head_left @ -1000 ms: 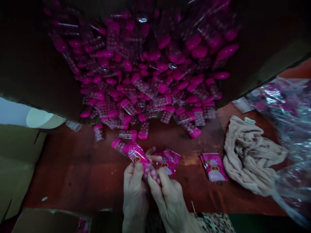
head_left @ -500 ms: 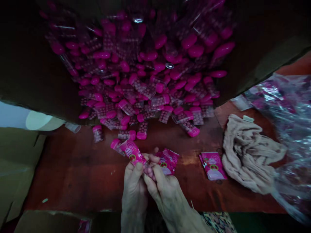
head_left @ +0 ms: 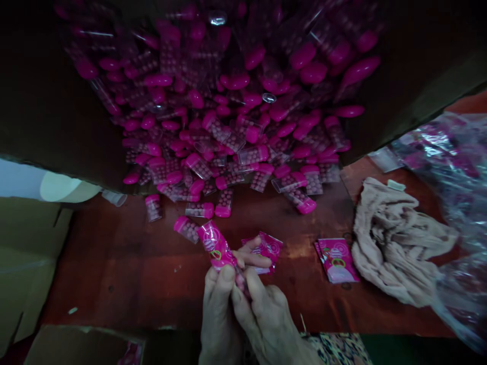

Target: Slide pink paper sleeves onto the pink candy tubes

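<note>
Close together at the bottom centre, my two hands work on one small bundle. Between the thumb and fingers of my left hand (head_left: 220,309) is a pink printed sachet (head_left: 213,243), its upper end sticking out. A clear candy tube (head_left: 241,282) with pink balls shows partly at the sachet's lower end, gripped by my right hand (head_left: 266,314). Whether the tube is inside the sachet or against it, I cannot tell. Some right fingers stretch over more pink sachets (head_left: 272,247) on the table. Another candy tube (head_left: 187,228) lies just beyond the held sachet.
A large cardboard box (head_left: 57,116) on its side spills many pink-capped tubes (head_left: 224,203) onto the red-brown table (head_left: 133,268). At right are a sachet stack (head_left: 337,261), a beige cloth (head_left: 399,243) and a clear plastic bag (head_left: 449,147). A white bowl-like object (head_left: 68,187) stands left.
Both hands have shifted slightly right and down with the sachet and tube. My right fingers have stretched out, and less of the tube's balls shows between the hands.
</note>
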Demonstrator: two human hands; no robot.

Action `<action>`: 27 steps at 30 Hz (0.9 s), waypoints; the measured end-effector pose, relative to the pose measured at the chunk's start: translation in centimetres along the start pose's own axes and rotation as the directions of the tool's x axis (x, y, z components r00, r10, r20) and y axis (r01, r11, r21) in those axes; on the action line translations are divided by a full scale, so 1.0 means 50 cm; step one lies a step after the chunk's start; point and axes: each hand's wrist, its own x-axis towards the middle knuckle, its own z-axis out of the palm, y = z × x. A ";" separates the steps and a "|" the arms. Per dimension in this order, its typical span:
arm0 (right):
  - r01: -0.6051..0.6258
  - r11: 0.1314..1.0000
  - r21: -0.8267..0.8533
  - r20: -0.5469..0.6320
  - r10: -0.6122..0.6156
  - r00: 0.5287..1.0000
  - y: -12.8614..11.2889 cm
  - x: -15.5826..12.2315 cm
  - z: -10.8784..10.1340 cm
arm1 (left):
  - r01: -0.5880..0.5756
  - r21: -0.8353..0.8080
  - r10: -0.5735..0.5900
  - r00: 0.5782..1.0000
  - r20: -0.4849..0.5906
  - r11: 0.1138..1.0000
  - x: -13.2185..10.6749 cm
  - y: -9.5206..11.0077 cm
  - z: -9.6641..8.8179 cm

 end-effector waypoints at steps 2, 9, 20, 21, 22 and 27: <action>0.059 0.998 -0.027 -0.008 -0.059 0.998 0.002 -0.003 0.004 | 0.022 -0.009 -0.022 1.000 0.012 1.000 -0.003 -0.001 0.000; 0.069 0.997 0.034 0.026 -0.070 0.997 0.012 0.016 -0.006 | 0.124 -0.108 -0.129 0.991 -0.047 0.986 0.001 -0.007 -0.019; 0.431 0.900 -0.070 -0.094 -0.436 0.895 0.028 0.045 -0.002 | -0.012 0.097 0.040 0.955 -0.295 0.995 0.024 0.018 -0.022; 0.422 0.906 -0.042 -0.097 -0.424 0.900 0.025 0.043 -0.002 | 0.000 0.127 0.038 0.954 -0.297 0.992 0.020 0.019 -0.020; 0.417 0.909 -0.020 -0.096 -0.417 0.904 0.022 0.042 -0.003 | 0.012 0.153 0.035 0.952 -0.303 0.988 0.016 0.019 -0.018; 0.413 0.910 0.044 -0.114 -0.406 0.907 0.019 0.035 -0.004 | 0.021 0.154 0.039 0.926 -0.375 0.988 0.013 0.014 -0.022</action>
